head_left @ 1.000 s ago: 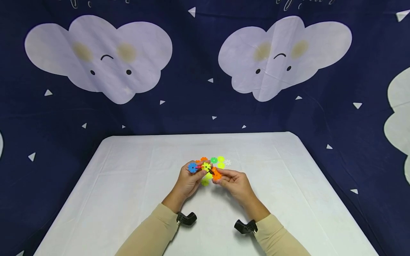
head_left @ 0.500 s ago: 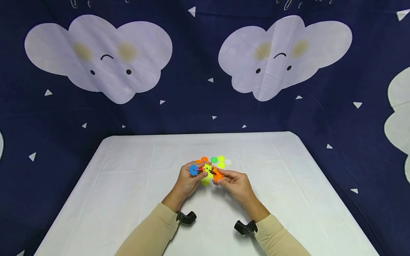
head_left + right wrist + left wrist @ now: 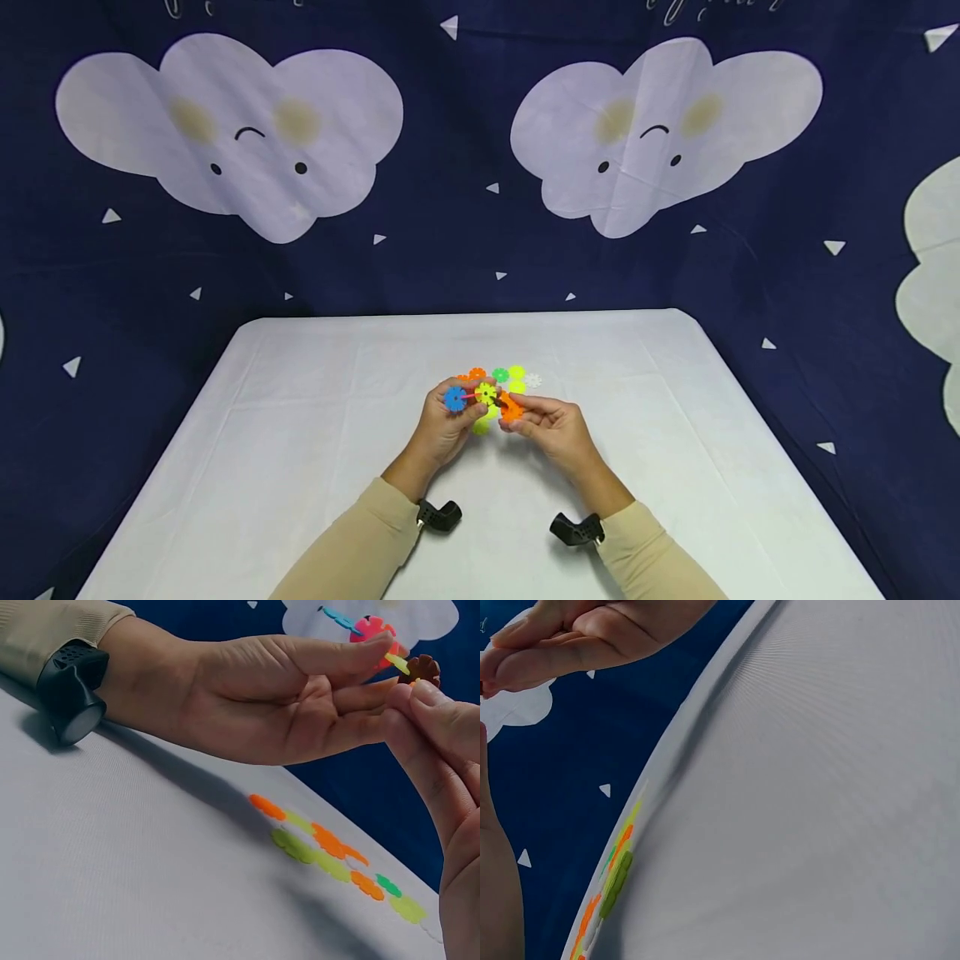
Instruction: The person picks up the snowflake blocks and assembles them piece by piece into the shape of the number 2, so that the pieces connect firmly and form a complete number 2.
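My left hand (image 3: 442, 423) grips a small cluster of joined snowflake discs above the table. In it are a blue disc (image 3: 455, 399), a yellow disc (image 3: 485, 393), a pink disc (image 3: 367, 628) beneath the thumb and a dark brown disc (image 3: 428, 669). My right hand (image 3: 557, 429) pinches an orange snowflake disc (image 3: 512, 407) between thumb and fingers, right at the brown disc on the cluster's right side. Fingertips of both hands meet in the right wrist view, hiding most of the orange disc there. The left wrist view shows the right hand (image 3: 592, 645) near its top edge.
Loose snowflake discs lie on the white table (image 3: 300, 467) behind and below the hands. Among them are a green disc (image 3: 500, 375), a white disc (image 3: 533, 381), several yellow ones and some orange ones. A dark blue cloth with clouds (image 3: 232, 133) hangs behind the table.
The cluster has tilted a little, its blue disc shifting slightly down and to the right. The orange disc has edged slightly right with the right hand. Both hands keep their grips.
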### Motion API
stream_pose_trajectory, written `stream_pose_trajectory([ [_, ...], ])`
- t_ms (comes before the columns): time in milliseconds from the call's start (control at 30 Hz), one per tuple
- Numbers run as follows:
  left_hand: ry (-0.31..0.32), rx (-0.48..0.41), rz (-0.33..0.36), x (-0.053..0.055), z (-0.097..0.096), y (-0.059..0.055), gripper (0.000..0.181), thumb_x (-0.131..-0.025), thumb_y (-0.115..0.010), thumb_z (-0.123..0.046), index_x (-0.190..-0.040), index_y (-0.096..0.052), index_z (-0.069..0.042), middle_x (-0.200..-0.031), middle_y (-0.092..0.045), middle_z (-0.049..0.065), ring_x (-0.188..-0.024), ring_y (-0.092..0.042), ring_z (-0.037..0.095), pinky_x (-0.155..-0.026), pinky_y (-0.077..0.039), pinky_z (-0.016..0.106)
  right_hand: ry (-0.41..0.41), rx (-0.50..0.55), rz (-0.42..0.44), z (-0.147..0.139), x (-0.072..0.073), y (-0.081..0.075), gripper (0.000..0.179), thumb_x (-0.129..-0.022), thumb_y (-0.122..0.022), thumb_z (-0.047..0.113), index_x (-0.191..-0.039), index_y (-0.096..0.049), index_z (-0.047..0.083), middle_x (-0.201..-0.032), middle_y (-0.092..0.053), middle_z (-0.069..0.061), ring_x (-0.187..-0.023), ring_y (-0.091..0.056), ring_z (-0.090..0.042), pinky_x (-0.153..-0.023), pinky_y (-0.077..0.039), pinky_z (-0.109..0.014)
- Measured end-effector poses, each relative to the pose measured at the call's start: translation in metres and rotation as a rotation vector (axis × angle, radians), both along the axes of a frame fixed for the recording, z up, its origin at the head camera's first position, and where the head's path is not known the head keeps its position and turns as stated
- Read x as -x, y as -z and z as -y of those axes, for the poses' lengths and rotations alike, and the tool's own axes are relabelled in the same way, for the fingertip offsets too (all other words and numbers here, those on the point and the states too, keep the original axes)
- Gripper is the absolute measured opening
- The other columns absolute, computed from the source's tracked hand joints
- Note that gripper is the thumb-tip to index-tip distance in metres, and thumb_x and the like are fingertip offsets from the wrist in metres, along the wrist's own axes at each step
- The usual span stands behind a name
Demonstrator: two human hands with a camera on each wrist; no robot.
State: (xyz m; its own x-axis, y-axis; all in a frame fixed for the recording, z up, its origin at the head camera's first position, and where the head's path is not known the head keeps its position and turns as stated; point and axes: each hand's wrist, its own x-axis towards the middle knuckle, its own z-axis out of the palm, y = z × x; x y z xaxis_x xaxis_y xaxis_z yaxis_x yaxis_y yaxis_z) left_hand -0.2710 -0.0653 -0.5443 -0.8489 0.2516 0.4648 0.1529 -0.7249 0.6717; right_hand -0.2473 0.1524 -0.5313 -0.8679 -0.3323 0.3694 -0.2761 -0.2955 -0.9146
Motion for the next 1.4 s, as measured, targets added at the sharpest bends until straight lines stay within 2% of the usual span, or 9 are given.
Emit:
stream_pose_trajectory([
  [233, 0.062, 0.018, -0.009, 0.002, 0.0, 0.004, 0.054, -0.09, -0.084, -0.002, -0.14, -0.063, -0.001, -0.136, -0.066, 0.018, -0.122, -0.066, 0.028, -0.106, -0.051, 0.036, 0.0, 0.025, 0.02, 0.003, 0.0, -0.002, 0.04, -0.094, -0.069, -0.017, -0.131, -0.056, -0.024, -0.107, -0.076, -0.018, -0.094, -0.076, -0.024, -0.087, -0.062, -0.038],
  [367, 0.081, 0.113, -0.019, 0.0, 0.0, 0.002, 0.046, -0.092, -0.084, -0.005, -0.135, -0.068, -0.001, -0.136, -0.067, 0.016, -0.126, -0.063, 0.027, -0.109, -0.049, 0.04, -0.008, 0.038, -0.004, 0.005, -0.001, -0.001, 0.041, -0.093, -0.07, -0.017, -0.13, -0.055, -0.026, -0.107, -0.075, -0.016, -0.093, -0.075, -0.02, -0.085, -0.062, -0.034],
  [567, 0.128, 0.238, 0.075, -0.004, 0.0, -0.004, 0.034, -0.092, -0.082, -0.002, -0.125, -0.077, -0.009, -0.138, -0.066, 0.016, -0.129, -0.06, 0.029, -0.106, -0.052, 0.038, -0.017, 0.05, -0.069, 0.008, -0.001, 0.003, 0.043, -0.093, -0.073, -0.013, -0.131, -0.055, -0.025, -0.114, -0.075, -0.015, -0.095, -0.073, -0.017, -0.084, -0.062, -0.03],
  [733, 0.156, 0.255, 0.099, -0.004, 0.0, -0.003, 0.031, -0.096, -0.076, 0.002, -0.124, -0.079, -0.012, -0.139, -0.066, 0.014, -0.133, -0.058, 0.028, -0.108, -0.05, 0.036, 0.001, 0.023, -0.134, 0.012, -0.001, 0.006, 0.043, -0.093, -0.07, -0.016, -0.134, -0.058, -0.019, -0.131, -0.069, -0.02, -0.101, -0.073, -0.02, -0.088, -0.061, -0.033],
  [833, 0.163, 0.249, 0.103, -0.004, 0.0, -0.002, 0.032, -0.1, -0.069, 0.004, -0.126, -0.078, -0.013, -0.143, -0.063, 0.014, -0.137, -0.054, 0.028, -0.111, -0.047, 0.037, 0.064, -0.021, -0.185, 0.015, -0.002, 0.007, 0.043, -0.093, -0.069, -0.019, -0.135, -0.061, -0.016, -0.126, -0.069, -0.027, -0.1, -0.073, -0.021, -0.087, -0.062, -0.035],
  [967, 0.127, 0.227, 0.117, -0.005, -0.001, -0.003, 0.028, -0.102, -0.066, 0.005, -0.124, -0.076, -0.01, -0.143, -0.063, 0.015, -0.136, -0.055, 0.029, -0.111, -0.047, 0.039, 0.182, -0.106, -0.279, 0.02, -0.005, 0.008, 0.045, -0.09, -0.071, -0.021, -0.133, -0.063, -0.014, -0.106, -0.073, -0.026, -0.09, -0.074, -0.022, -0.078, -0.064, -0.034],
  [1100, 0.057, 0.188, 0.16, -0.005, -0.001, -0.004, 0.022, -0.1, -0.068, 0.006, -0.115, -0.076, -0.009, -0.132, -0.069, 0.015, -0.126, -0.063, 0.028, -0.106, -0.05, 0.038, 0.238, -0.145, -0.335, 0.023, -0.006, 0.005, 0.045, -0.089, -0.072, -0.02, -0.133, -0.064, -0.012, -0.098, -0.072, -0.022, -0.085, -0.074, -0.029, -0.076, -0.064, -0.034],
  [1267, 0.016, 0.127, 0.225, -0.002, -0.002, -0.005, 0.019, -0.101, -0.066, 0.006, -0.112, -0.074, -0.007, -0.123, -0.071, 0.014, -0.119, -0.067, 0.026, -0.107, -0.051, 0.04, 0.28, -0.138, -0.342, 0.021, -0.004, 0.004, 0.043, -0.091, -0.071, -0.02, -0.132, -0.062, -0.014, -0.097, -0.072, -0.025, -0.081, -0.075, -0.037, -0.073, -0.064, -0.035],
  [1400, 0.0, 0.086, 0.225, 0.0, -0.001, -0.006, 0.015, -0.102, -0.065, 0.005, -0.114, -0.07, -0.001, -0.122, -0.071, 0.019, -0.116, -0.069, 0.031, -0.105, -0.053, 0.042, 0.352, -0.171, -0.32, 0.017, 0.001, 0.007, 0.035, -0.092, -0.072, -0.016, -0.126, -0.065, -0.015, -0.095, -0.072, -0.025, -0.078, -0.075, -0.035, -0.072, -0.064, -0.032],
])
